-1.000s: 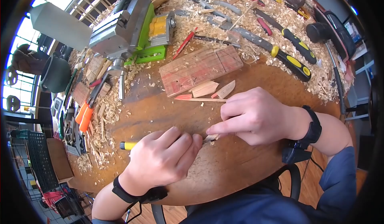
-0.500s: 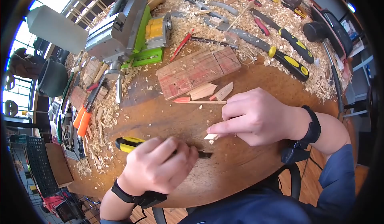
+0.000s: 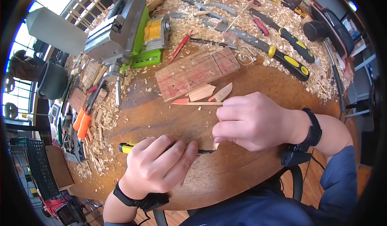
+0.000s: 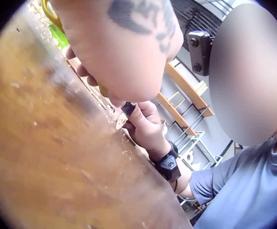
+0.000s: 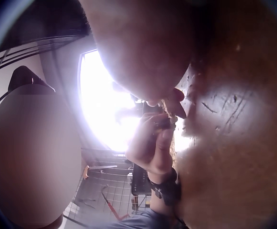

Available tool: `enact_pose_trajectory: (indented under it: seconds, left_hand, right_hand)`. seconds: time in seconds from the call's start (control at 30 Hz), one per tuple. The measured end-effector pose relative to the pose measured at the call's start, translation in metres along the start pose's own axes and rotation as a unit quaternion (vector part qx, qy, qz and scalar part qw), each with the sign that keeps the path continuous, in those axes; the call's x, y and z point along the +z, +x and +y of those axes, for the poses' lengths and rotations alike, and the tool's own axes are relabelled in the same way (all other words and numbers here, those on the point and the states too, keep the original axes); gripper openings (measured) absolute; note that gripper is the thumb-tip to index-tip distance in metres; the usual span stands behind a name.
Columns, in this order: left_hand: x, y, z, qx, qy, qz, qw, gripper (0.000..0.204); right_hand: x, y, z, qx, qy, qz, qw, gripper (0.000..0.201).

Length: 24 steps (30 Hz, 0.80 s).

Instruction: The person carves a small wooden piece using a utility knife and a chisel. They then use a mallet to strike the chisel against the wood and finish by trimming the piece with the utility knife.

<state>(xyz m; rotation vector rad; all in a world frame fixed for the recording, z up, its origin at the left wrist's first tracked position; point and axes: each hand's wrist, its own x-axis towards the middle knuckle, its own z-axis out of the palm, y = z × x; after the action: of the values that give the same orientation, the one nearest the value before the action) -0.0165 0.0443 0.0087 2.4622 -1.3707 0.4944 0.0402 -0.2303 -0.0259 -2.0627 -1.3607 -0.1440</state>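
Curled around a yellow and black utility knife (image 3: pixel 126 147), my left hand (image 3: pixel 159 165) is low over the wooden table (image 3: pixel 225 171). The knife's dark blade (image 3: pixel 206 151) points right and meets a small pale wood piece (image 3: pixel 215 146). My right hand (image 3: pixel 256 123) pinches that piece, mostly hidden by the fingers. In the left wrist view the blade (image 4: pixel 128 109) is close to the right hand (image 4: pixel 148 131). The right wrist view is dim, with the left hand (image 5: pixel 152 143) beside the right hand's fingers.
Beyond the hands lie a reddish board (image 3: pixel 197 73), two cut wood pieces (image 3: pixel 201 92) and a red-tipped stick (image 3: pixel 181 102). A metal vise (image 3: pixel 113 36) stands back left. Shavings surround files (image 3: pixel 288 64), a red marker (image 3: pixel 181 45) and orange-handled pliers (image 3: pixel 83 123).
The left hand drew the knife back from the wood piece, then brought its blade up against it again. The right hand's fingers have curled further over the piece.
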Motion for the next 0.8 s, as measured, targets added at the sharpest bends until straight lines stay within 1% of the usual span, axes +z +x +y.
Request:
enact_pose_trajectory:
  seconds: [0.03,0.1,0.3,0.4,0.53,0.6,0.8]
  left_hand:
    - [-0.0005,0.0003,0.0007,0.000,0.000,0.000,1.000,0.034]
    - [-0.0008,0.0002,0.0025,-0.024,-0.024,0.008,0.999,0.033]
    - [0.0009,0.0004,0.0009,-0.025,-0.043,0.004,0.999,0.033]
    - [-0.0004,0.0009,0.0005,-0.027,-0.045,-0.006,0.999,0.033]
    - [0.0021,0.0023,0.0000,-0.032,-0.043,-0.001,0.999,0.033]
    - [0.0041,0.0031,-0.0007,-0.026,-0.037,0.011,0.999,0.027]
    - [0.0034,0.0037,-0.0017,-0.026,-0.041,-0.002,0.999,0.025]
  right_hand:
    - [0.0004,0.0004,-0.0002,0.000,0.000,0.000,1.000,0.010]
    - [0.0015,0.0009,-0.0004,-0.022,-0.008,0.002,1.000,0.007]
    - [0.0009,0.0026,0.0007,-0.012,0.007,-0.013,1.000,0.005]
    - [0.0008,0.0042,0.0007,-0.010,0.011,-0.015,1.000,0.005]
    - [0.0027,0.0047,0.0019,-0.017,0.015,-0.010,1.000,0.005]
    - [0.0033,0.0040,0.0018,-0.016,0.016,-0.006,1.000,0.005]
    - [0.0048,0.0046,0.0014,-0.013,0.014,-0.004,1.000,0.006]
